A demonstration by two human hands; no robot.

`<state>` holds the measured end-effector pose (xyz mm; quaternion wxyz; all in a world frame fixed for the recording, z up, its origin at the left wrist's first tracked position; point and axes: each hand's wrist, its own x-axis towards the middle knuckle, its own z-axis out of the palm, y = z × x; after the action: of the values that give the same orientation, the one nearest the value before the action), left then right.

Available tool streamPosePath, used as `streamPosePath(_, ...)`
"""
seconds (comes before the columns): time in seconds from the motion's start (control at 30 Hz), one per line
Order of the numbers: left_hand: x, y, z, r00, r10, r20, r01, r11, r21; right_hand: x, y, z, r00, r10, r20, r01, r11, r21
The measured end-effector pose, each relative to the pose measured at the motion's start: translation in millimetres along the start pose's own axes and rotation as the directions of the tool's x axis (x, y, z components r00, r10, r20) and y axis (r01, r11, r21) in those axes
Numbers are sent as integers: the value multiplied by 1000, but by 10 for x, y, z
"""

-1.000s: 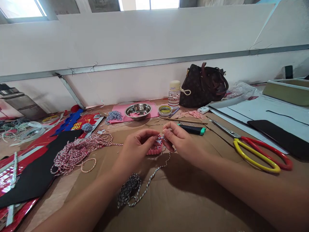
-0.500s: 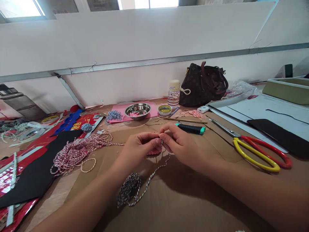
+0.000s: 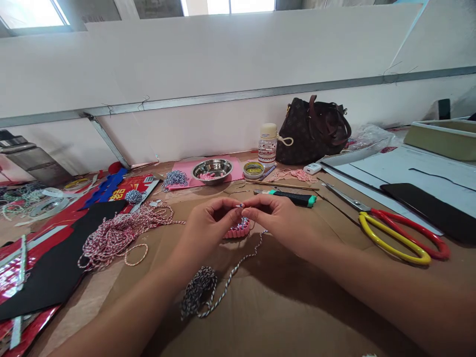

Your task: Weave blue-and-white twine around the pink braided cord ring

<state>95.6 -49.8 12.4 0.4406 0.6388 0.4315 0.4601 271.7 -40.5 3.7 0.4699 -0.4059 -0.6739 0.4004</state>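
Observation:
My left hand [image 3: 212, 218] and my right hand [image 3: 274, 214] meet over the cardboard [image 3: 282, 302], each pinching a short bit of black-and-white cord [image 3: 241, 205] between thumb and forefinger. Just below the fingertips is a small pink ribbed piece [image 3: 238, 230] with patterned cord along its top, partly covered by my left hand. A black-and-white twisted cord [image 3: 238, 267] runs from beside my right hand down to a loose bundle [image 3: 201, 290]. Red-and-white cord [image 3: 119, 228] lies in a heap on the left, one strand reaching my left hand.
Large scissors [image 3: 394, 238] with red and yellow handles and a black phone-like slab [image 3: 427, 208] lie right. Behind my hands are a green-and-black cutter [image 3: 293, 198], a steel bowl [image 3: 212, 171], a tape roll [image 3: 254, 170], a bottle [image 3: 267, 144] and a dark handbag [image 3: 312, 131].
My right hand has turned and flattened, and the fingertips of both hands have shifted slightly left and up. More of the pink piece and the cutter's blade end now shows.

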Motion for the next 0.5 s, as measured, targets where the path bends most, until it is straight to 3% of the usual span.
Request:
streamPosePath(0.1, -9, -7, 6, 1000, 27, -2, -27, 1000, 2, -1, -4, 0, 1000, 13, -6, -12, 1000, 26)
streamPosePath(0.3, -20, -7, 26, 993, 120, -12, -116, 978, 174, 5, 44, 46, 992, 114, 53, -125, 937, 326)
streamPosePath(0.5, -17, 19, -6, 986, 166, -20, -156, 954, 254, 9, 37, 39, 995, 94, 36, -100, 947, 306)
